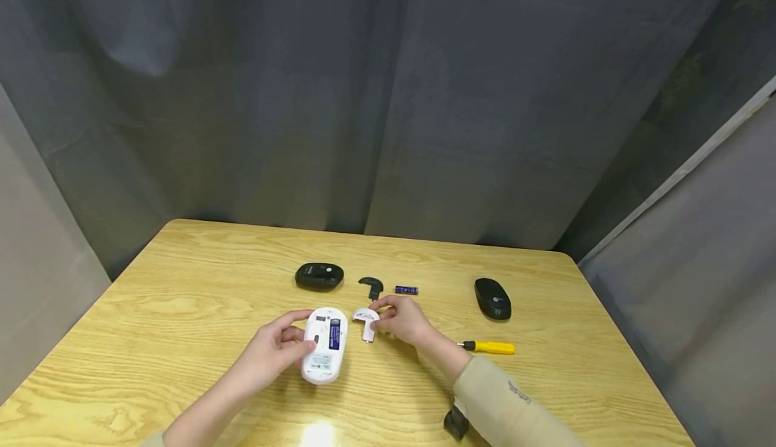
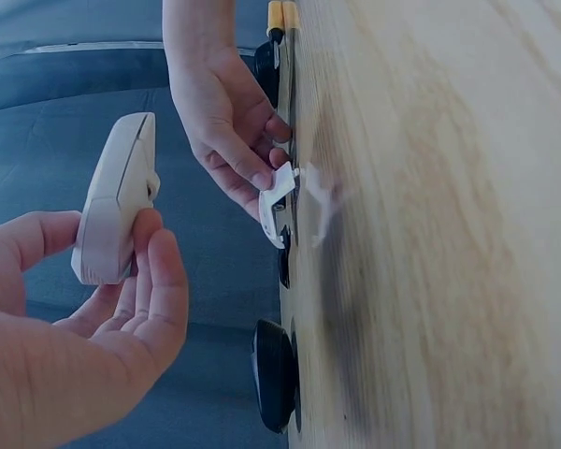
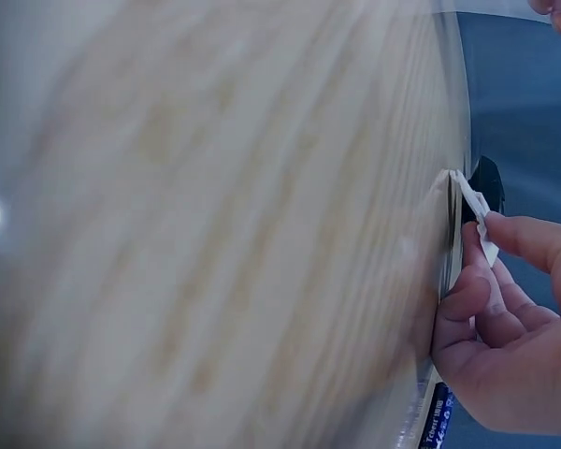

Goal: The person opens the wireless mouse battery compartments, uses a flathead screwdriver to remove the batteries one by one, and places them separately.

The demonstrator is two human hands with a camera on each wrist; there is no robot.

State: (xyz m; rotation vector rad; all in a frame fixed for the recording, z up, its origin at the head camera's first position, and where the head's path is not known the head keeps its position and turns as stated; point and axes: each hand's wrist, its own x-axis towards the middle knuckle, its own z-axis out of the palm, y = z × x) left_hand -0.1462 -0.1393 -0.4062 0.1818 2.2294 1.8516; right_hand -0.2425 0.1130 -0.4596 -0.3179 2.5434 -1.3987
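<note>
My left hand [image 1: 274,351] grips a white computer mouse [image 1: 323,369] above the table, its underside turned up in the head view. A blue battery [image 1: 334,334] lies in the mouse's uncovered slot. Just right of it, my right hand [image 1: 405,319] pinches a white battery cover [image 1: 368,331] between thumb and fingers, low over the tabletop. The left wrist view shows the cover [image 2: 273,198] near the wood and the mouse [image 2: 112,210] seen from its side. Behind the white cover lies a black battery cover [image 1: 374,287], with a loose blue battery [image 1: 407,290] to its right.
A black mouse [image 1: 319,277] lies at the back, left of the covers. Another black mouse [image 1: 493,299] sits on the right, behind a yellow-handled screwdriver [image 1: 492,347]. The wooden table [image 1: 182,285] meets grey curtains [image 1: 303,130] at its far edge.
</note>
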